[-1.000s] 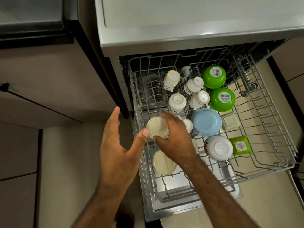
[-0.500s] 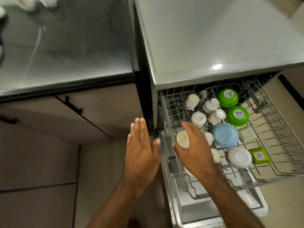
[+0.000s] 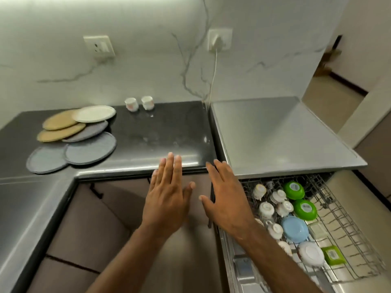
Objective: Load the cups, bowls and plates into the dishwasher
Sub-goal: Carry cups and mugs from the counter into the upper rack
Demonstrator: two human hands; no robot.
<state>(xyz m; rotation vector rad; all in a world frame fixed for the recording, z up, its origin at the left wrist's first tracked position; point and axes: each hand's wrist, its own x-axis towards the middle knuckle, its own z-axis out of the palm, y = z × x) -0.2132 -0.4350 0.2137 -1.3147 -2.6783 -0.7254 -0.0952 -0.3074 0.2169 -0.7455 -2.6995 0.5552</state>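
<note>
Two hands are up in front of the cabinet doors, and both are empty. The left hand (image 3: 167, 199) hangs flat, fingers straight and close together, with the fingertips over the front edge of the dark tabletop (image 3: 160, 132). Its grip is fully open, with nothing in it. The right hand (image 3: 226, 199) is just beside it with fingers straight and slightly spread, its grip wide open and holding nothing. That forearm crosses the left edge of the pulled-out dishwasher rack (image 3: 349, 240).

Plenty is loaded in the rack. The green bowls (image 3: 294, 190) sit upside down at the back, one in front of the other. The blue bowl (image 3: 294, 229) comes next, then the white bowl (image 3: 310, 253) nearest the front, both inverted. A green square container (image 3: 333, 254) lies just right of the white bowl. Left of the bowls is a cluster of white cups (image 3: 266, 210), tipped over on the tines.

More is waiting on the tabletop. The small cups (image 3: 131, 104) stand side by side at the back near the wall. Well to the left is an overlapping spread of plates: a cream plate (image 3: 94, 113) on top at the back, tan plates (image 3: 60, 122) beside it and grey plates (image 3: 91, 148) toward the front.
</note>
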